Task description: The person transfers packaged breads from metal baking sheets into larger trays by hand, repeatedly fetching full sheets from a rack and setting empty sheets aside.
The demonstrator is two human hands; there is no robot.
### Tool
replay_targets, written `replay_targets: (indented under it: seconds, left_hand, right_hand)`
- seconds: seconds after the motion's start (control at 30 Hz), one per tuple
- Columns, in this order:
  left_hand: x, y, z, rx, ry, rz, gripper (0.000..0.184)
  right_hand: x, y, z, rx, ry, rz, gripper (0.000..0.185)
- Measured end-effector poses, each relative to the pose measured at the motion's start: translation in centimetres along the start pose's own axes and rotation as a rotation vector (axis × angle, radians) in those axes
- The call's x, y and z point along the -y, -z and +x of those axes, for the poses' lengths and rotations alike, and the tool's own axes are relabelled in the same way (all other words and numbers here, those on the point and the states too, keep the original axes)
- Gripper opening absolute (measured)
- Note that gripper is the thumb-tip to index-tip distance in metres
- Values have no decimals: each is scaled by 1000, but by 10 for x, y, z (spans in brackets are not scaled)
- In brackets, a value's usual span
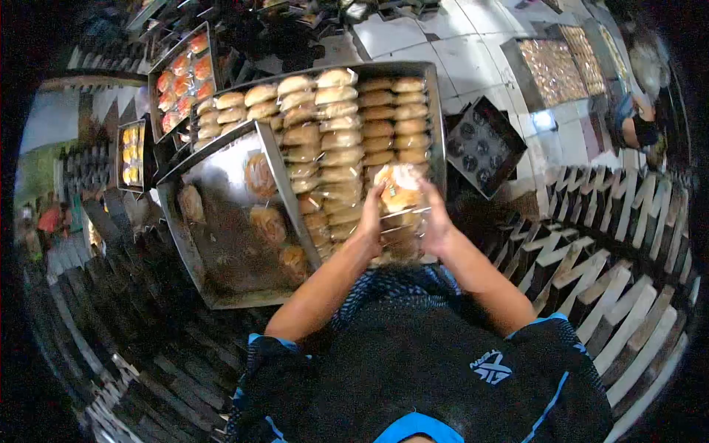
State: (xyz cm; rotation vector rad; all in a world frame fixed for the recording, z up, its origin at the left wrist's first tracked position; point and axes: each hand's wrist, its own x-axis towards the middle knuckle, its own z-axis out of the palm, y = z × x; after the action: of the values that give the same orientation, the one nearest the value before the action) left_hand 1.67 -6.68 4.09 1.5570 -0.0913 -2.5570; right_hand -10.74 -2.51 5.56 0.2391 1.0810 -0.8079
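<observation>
Between my two hands is a glossy wrapped bun (399, 186), held over the right part of a large tray (441, 133). My left hand (371, 221) grips its left side, and my right hand (437, 221) grips its right side. Rows of wrapped buns (341, 156) stand packed on edge in the large tray. A smaller metal tray (221, 301) lies tilted over the large tray's left part, with several buns (267, 224) spread along its right side and one at its left.
Trays of red-topped buns (183, 81) and yellow items (131, 155) are at the left. A dark tray (484, 148) lies on the tiled floor at the right, with more filled trays (554, 70) beyond. Stacked slatted racks (605, 273) flank both sides. Another person's arm (636, 127) shows far right.
</observation>
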Motion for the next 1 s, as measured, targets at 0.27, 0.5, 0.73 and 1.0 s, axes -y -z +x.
replay_targets:
  seconds: [0.27,0.5,0.73,1.0]
  left_hand:
    - [-2,26,64,-89,109,-264,57]
    - [55,-3,-25,-894,-843,1477,69]
    - [56,35,46,-767,-889,1789,79]
    - [120,61,32,-579,-1026,1797,75]
  right_hand:
    - [9,26,62,37,-334,71,68]
    - [-3,34,106,54,-366,-76,69]
    - [-3,65,102,-448,149,-1055,65]
    - [-46,65,113,70,1093,-768,68]
